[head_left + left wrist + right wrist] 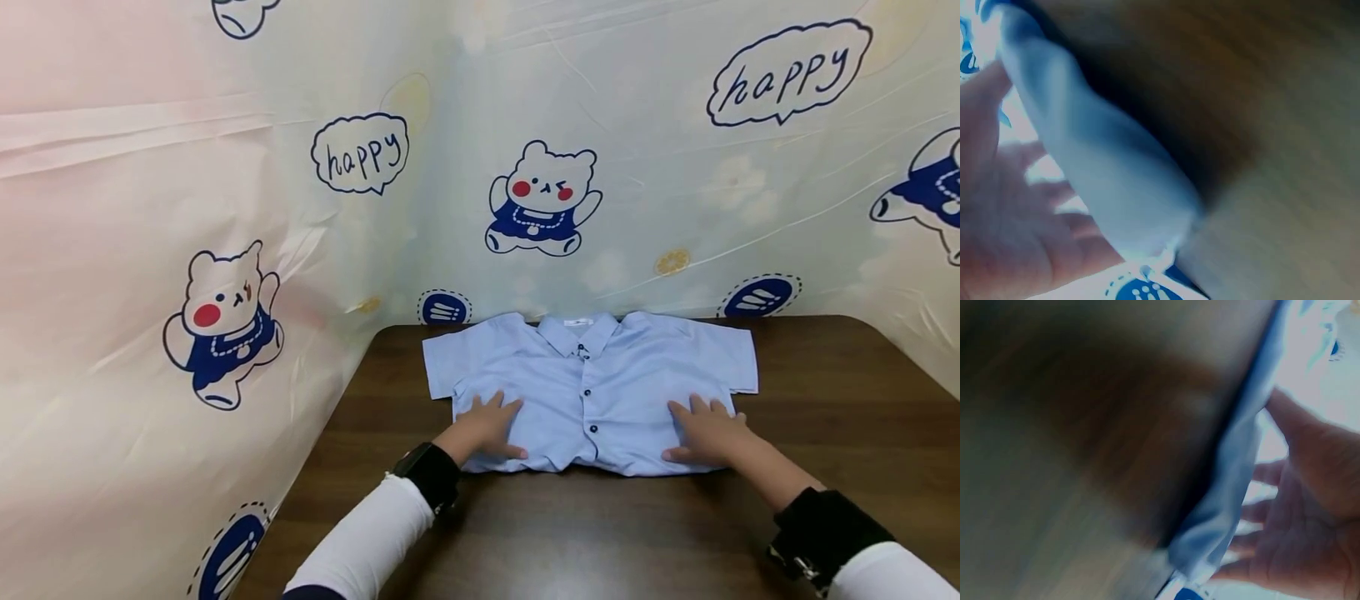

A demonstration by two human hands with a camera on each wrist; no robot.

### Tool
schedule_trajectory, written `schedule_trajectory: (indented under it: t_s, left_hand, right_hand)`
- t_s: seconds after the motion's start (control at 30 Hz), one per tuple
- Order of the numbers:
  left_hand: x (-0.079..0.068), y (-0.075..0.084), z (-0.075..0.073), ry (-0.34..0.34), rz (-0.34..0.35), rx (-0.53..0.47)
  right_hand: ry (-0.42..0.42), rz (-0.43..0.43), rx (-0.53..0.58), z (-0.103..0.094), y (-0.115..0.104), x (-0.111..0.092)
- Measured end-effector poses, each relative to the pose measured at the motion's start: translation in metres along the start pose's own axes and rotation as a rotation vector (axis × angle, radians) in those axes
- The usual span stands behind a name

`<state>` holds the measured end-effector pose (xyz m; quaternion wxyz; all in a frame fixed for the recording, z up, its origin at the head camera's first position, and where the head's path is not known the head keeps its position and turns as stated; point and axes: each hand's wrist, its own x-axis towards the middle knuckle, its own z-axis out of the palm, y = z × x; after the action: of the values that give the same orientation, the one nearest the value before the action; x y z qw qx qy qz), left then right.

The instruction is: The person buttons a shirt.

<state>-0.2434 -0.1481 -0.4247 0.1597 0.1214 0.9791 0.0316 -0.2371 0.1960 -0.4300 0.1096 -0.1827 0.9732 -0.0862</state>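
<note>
A light blue short-sleeved button-up shirt (555,392) lies front side up on the table, its collar toward the back wall and its lower part folded under. On its lower left part rests my left hand (486,427), fingers spread. My right hand (705,429) lies spread on the lower right part in the same way. In the left wrist view, the shirt's rounded fold (1104,150) runs beside the left hand (1016,219). The right wrist view has the right hand (1304,512) next to the rumpled fold (1225,481); both wrist views are blurred.
The dark brown wooden table (585,533) extends in front of the shirt and to both sides. Behind and to the left hangs a pale curtain (450,208) printed with cartoon bears and "happy" bubbles, meeting the table's back edge. Black bands (431,475) circle both wrists.
</note>
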Motion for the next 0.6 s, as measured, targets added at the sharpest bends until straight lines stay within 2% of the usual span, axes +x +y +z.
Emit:
schedule_trajectory:
  t_s: [0.03,0.1,0.33,0.4,0.5,0.6]
  left_hand:
    - [-0.004,-0.003,0.000,-0.045,-0.003,-0.007]
    - [-0.011,-0.007,0.002,-0.092,0.003,0.007]
    - [-0.031,-0.006,0.009,-0.074,0.027,0.071]
    - [-0.036,-0.010,0.009,-0.038,0.080,0.074]
    - [-0.046,-0.023,0.006,0.033,0.230,0.077]
    - [-0.060,-0.038,0.004,0.057,0.370,0.075]
  right_hand:
    - [-0.045,-0.005,0.007,0.000,0.004,-0.004]
    - [-0.095,-0.037,0.031,0.000,0.009,-0.011]
    - [-0.095,-0.119,0.056,0.005,0.009,-0.037]
    - [-0.071,-0.154,0.056,0.006,0.011,-0.042]
    - [-0.052,-0.251,0.095,0.007,0.017,-0.050]
    - [-0.043,-0.342,0.091,0.010,0.024,-0.061]
